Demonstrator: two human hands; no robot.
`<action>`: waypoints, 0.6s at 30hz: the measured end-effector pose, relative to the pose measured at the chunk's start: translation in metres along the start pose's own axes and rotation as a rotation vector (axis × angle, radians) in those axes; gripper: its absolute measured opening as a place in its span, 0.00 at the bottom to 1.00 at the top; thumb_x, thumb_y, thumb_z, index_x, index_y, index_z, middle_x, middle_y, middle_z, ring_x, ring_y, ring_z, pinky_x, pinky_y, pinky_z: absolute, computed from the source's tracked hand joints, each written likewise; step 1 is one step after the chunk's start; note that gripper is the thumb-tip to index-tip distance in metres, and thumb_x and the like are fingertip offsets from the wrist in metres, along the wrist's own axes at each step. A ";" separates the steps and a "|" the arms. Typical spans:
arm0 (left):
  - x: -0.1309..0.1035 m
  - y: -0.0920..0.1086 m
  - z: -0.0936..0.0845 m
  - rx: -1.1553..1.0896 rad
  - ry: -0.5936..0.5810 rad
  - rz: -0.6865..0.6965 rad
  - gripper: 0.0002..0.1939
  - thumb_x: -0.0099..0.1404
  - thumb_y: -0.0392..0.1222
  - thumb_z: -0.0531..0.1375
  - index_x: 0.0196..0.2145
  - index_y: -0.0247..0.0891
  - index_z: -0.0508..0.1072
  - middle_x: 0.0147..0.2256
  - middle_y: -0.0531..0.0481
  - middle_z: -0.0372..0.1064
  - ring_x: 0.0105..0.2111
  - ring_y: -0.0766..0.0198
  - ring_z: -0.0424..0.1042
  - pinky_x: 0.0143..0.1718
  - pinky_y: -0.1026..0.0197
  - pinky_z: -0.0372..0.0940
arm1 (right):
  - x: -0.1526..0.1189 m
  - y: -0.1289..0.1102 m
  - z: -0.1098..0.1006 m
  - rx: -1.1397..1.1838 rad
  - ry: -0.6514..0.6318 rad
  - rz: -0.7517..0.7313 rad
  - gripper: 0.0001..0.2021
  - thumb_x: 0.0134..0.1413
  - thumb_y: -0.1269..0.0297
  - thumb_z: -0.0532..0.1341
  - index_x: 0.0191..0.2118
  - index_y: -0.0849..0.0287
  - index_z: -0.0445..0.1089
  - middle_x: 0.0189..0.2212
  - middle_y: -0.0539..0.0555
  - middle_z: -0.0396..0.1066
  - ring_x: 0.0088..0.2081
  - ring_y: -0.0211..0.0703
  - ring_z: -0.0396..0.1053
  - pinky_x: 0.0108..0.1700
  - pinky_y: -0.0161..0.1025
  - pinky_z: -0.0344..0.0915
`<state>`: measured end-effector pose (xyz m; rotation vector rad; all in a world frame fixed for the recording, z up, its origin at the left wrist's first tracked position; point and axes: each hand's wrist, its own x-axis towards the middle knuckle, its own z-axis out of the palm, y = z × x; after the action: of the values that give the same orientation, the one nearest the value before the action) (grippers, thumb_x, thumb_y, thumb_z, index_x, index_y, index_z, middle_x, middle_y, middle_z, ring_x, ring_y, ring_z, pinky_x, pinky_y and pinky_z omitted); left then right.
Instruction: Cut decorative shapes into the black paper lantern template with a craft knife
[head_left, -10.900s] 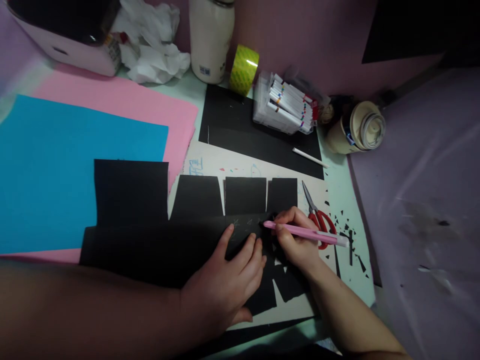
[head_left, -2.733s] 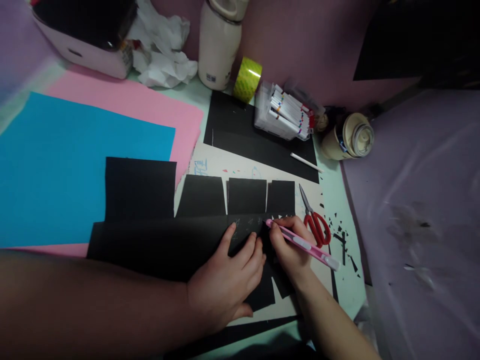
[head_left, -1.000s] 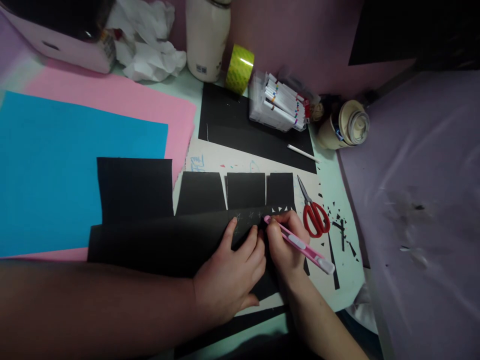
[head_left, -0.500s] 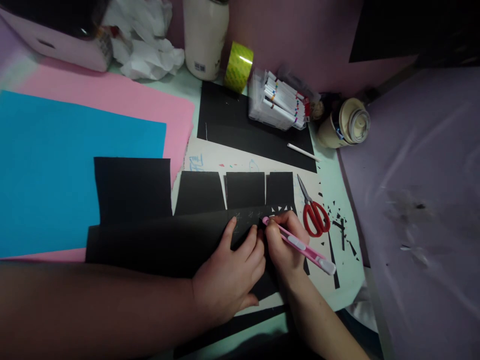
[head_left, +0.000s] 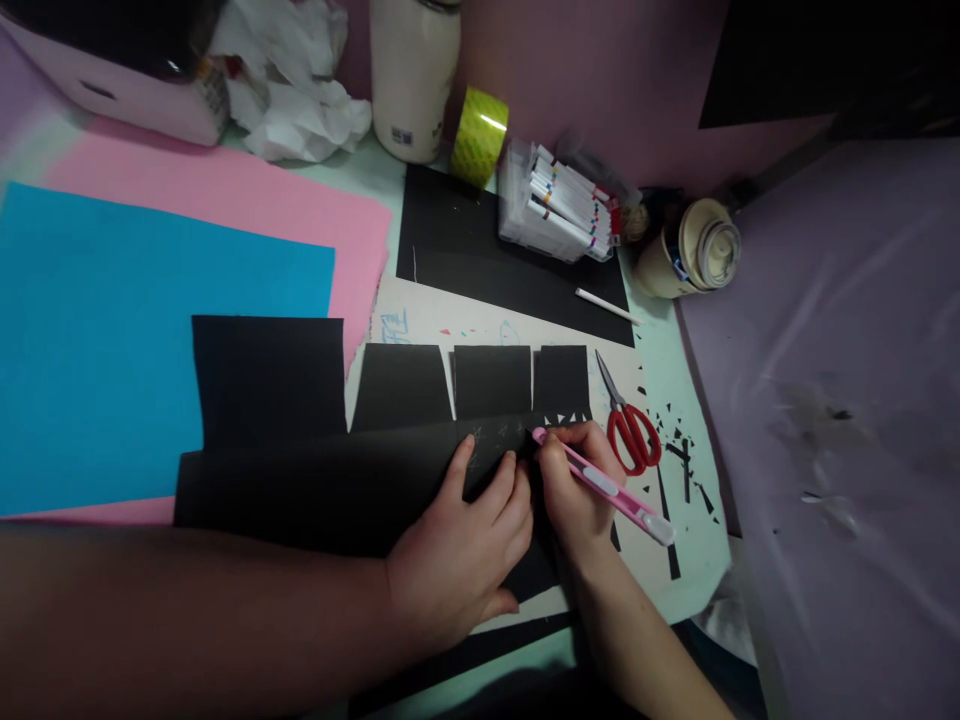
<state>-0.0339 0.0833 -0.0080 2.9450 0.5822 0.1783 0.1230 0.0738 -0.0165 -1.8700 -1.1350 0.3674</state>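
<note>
Paper (head_left: pixel 292 480) under left hand (head_left: pixel 459 548), palm down | right hand (head_left: pixel 576 495), just beside, clamped on slanting pink cutter (head_left: pixel 602 484)

It's a pale green tabletop (head_left: pixel 701 575), with a big pink sheet (head_left: pixel 247 185) spread over its left side and a whitish sheet (head_left: pixel 442 315) across the middle. Along the far side, left to right, I see a black-topped box (head_left: pixel 142 100), crumpled tissues (head_left: pixel 300 120), a pale bottle (head_left: pixel 415 85) and, to the right, a cream container (head_left: pixel 660 268). Little black scraps (head_left: pixel 686 475) litter the right edge.
</note>
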 end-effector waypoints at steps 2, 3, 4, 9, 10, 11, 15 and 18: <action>0.000 0.000 0.000 -0.002 -0.001 0.000 0.40 0.61 0.69 0.56 0.59 0.35 0.68 0.61 0.36 0.62 0.62 0.44 0.53 0.60 0.28 0.51 | 0.001 -0.001 0.000 -0.018 -0.001 0.001 0.04 0.50 0.69 0.61 0.26 0.57 0.67 0.20 0.45 0.67 0.21 0.35 0.63 0.25 0.33 0.62; -0.001 0.000 0.000 -0.003 -0.001 0.001 0.40 0.60 0.69 0.56 0.59 0.35 0.68 0.61 0.36 0.62 0.62 0.43 0.53 0.60 0.28 0.51 | 0.001 -0.002 0.000 -0.024 -0.003 0.001 0.04 0.50 0.69 0.61 0.26 0.57 0.67 0.20 0.45 0.67 0.21 0.35 0.63 0.25 0.33 0.62; -0.001 0.000 0.000 -0.003 0.000 0.003 0.40 0.60 0.69 0.56 0.59 0.35 0.68 0.61 0.36 0.62 0.62 0.43 0.53 0.60 0.28 0.51 | 0.001 -0.002 0.000 -0.028 -0.005 0.002 0.04 0.50 0.69 0.61 0.26 0.57 0.66 0.19 0.45 0.67 0.21 0.35 0.63 0.25 0.33 0.62; -0.001 0.001 0.001 -0.011 -0.002 0.008 0.41 0.61 0.69 0.56 0.59 0.34 0.67 0.61 0.35 0.61 0.63 0.43 0.52 0.60 0.27 0.50 | 0.001 -0.004 0.001 -0.029 -0.004 0.002 0.05 0.49 0.69 0.61 0.25 0.57 0.66 0.19 0.45 0.67 0.21 0.35 0.63 0.25 0.33 0.62; -0.001 0.000 0.001 -0.013 -0.006 0.008 0.41 0.61 0.69 0.56 0.59 0.34 0.66 0.61 0.35 0.61 0.63 0.44 0.52 0.60 0.27 0.50 | 0.001 -0.004 0.001 -0.030 -0.001 0.001 0.05 0.49 0.69 0.61 0.25 0.57 0.66 0.19 0.45 0.67 0.21 0.35 0.63 0.25 0.33 0.61; -0.001 0.000 0.000 -0.013 -0.009 0.008 0.41 0.61 0.69 0.56 0.59 0.34 0.66 0.61 0.35 0.61 0.63 0.44 0.52 0.60 0.27 0.50 | 0.001 -0.003 0.001 -0.032 0.004 -0.001 0.05 0.49 0.69 0.61 0.25 0.57 0.66 0.19 0.45 0.66 0.21 0.35 0.63 0.25 0.33 0.61; 0.000 0.000 0.000 -0.004 -0.013 0.007 0.41 0.61 0.69 0.56 0.59 0.34 0.67 0.61 0.35 0.60 0.63 0.44 0.52 0.60 0.27 0.50 | 0.000 -0.003 0.001 -0.048 0.001 -0.004 0.05 0.50 0.68 0.61 0.26 0.57 0.66 0.19 0.45 0.67 0.21 0.35 0.63 0.25 0.33 0.62; -0.001 0.000 0.000 -0.004 -0.014 0.004 0.41 0.61 0.69 0.56 0.59 0.34 0.67 0.61 0.35 0.61 0.63 0.44 0.52 0.60 0.28 0.51 | 0.000 -0.003 0.000 -0.060 -0.004 -0.007 0.05 0.50 0.68 0.61 0.26 0.57 0.66 0.19 0.45 0.67 0.21 0.35 0.63 0.25 0.33 0.61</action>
<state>-0.0345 0.0827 -0.0075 2.9411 0.5736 0.1587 0.1214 0.0749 -0.0146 -1.9175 -1.1667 0.3366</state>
